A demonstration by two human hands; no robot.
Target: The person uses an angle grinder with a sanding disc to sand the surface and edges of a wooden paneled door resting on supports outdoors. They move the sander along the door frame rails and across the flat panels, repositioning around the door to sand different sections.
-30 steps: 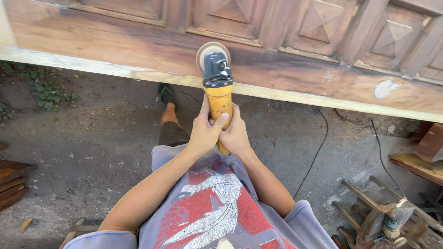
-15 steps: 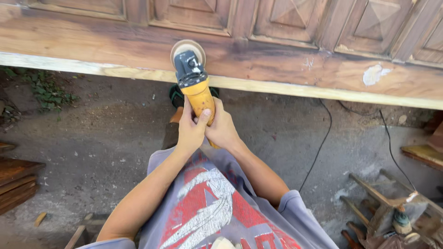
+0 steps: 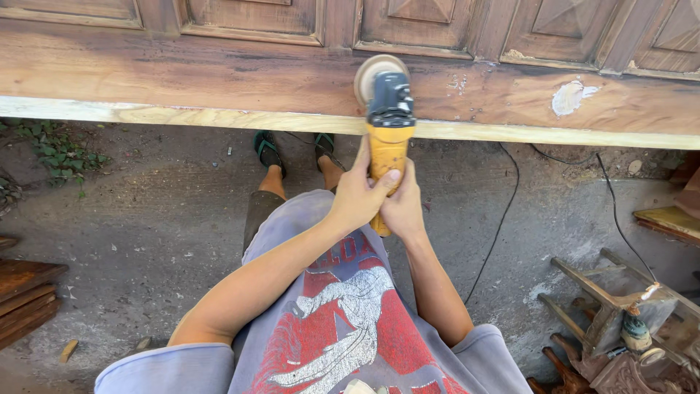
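The angle grinder (image 3: 387,138) stands out in front of the person's chest, its yellow body running away from them and its dark grey head at the far end. The round sanding disc (image 3: 374,74) on that head lies against the broad lower rail of a carved wooden door panel (image 3: 219,69), just above the rail's pale, freshly bared edge. The grip sits at the near end of the tool, so the disc and the head lie well beyond the fingers, with a stretch of yellow casing showing between them.

The left hand (image 3: 357,197) is wrapped around the yellow body from the left side, thumb up along the casing and fingers curled over the top. The right hand (image 3: 401,208) closes on the same body from the right and underneath (much of it is covered by the left hand, so only its back and knuckles show). Both hands hold the tool firmly, pressed together.

A black power cord (image 3: 503,211) trails over the concrete floor (image 3: 131,233) to the right of the arms. On the rail, to the right of the disc, is a whitish patch of filler (image 3: 572,96). Beneath the panel's edge the person's feet in green sandals (image 3: 267,149) stand on the floor. At lower right lies a heap of dark wooden furniture parts (image 3: 620,321), and at the left edge a stack of reddish boards (image 3: 25,299).
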